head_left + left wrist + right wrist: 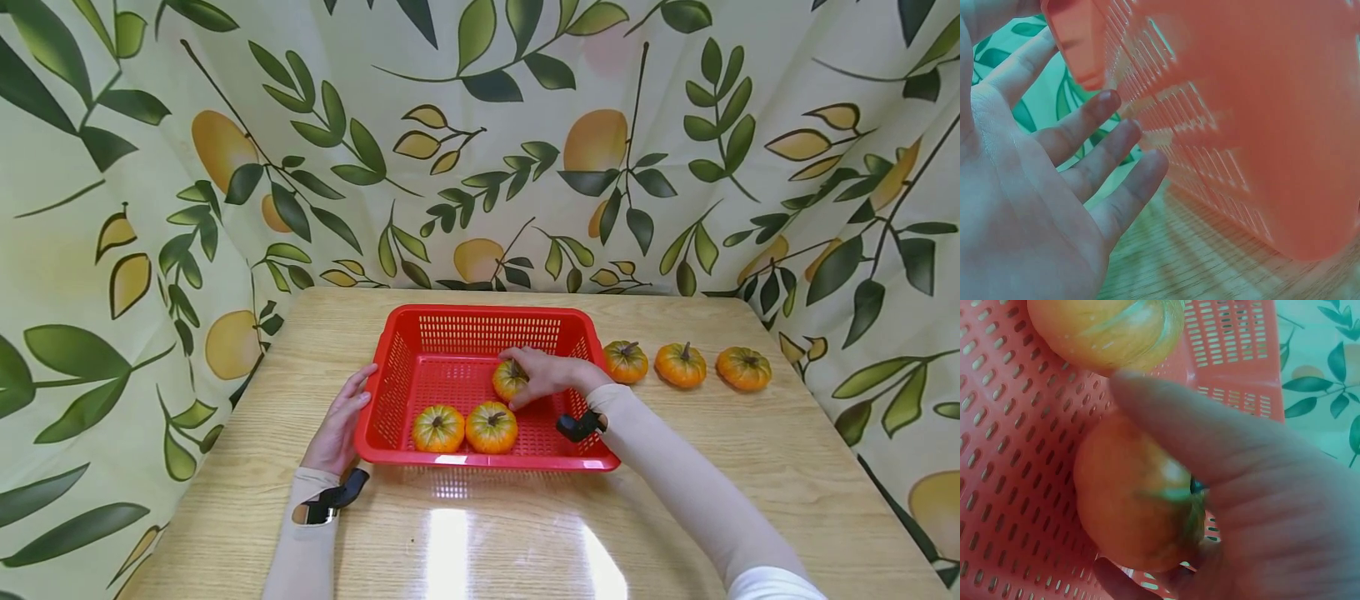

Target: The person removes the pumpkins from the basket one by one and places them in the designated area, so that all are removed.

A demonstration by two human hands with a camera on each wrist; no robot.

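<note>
A red plastic basket (480, 312) with slotted walls stands on the wooden table. Inside it, my right hand (546, 372) grips a small orange pumpkin (507, 382), its thumb and fingers on either side of it in the right wrist view. Two more pumpkins sit by the basket's near wall, one at the left (438, 429) and one at the right (491, 427). My left hand (341, 425) is at the basket's left side. In the left wrist view its fingers (1107, 159) are extended, their tips right at the slotted wall (1166, 106).
To the right of the basket, three pumpkins stand in a row on the table: a near one (626, 362), a middle one (681, 365) and a far one (743, 368). A leaf-patterned curtain (480, 125) hangs behind and at both sides of the table (525, 533).
</note>
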